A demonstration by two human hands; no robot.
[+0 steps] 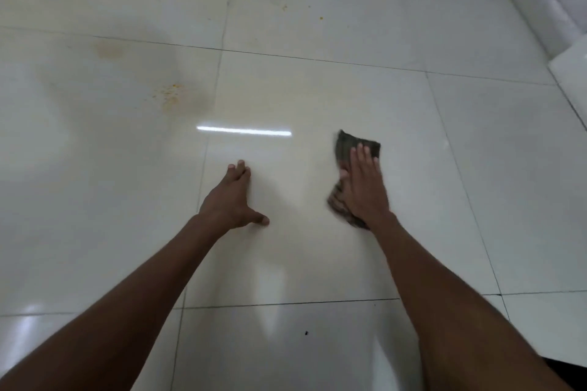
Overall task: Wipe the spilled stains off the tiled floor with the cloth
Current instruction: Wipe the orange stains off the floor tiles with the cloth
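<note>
Under the flat right hand (365, 187) lies the cloth (347, 149).

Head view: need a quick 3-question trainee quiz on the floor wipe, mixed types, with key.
1. True or false: the cloth lies under the right hand.
2. The left hand is: A) gripping the cloth B) flat on the tiled floor C) lifted off it
3. Fill in: the nearest orange stain lies ahead of the ___ hand.

Key: 1 true; 2 B; 3 left.
</note>
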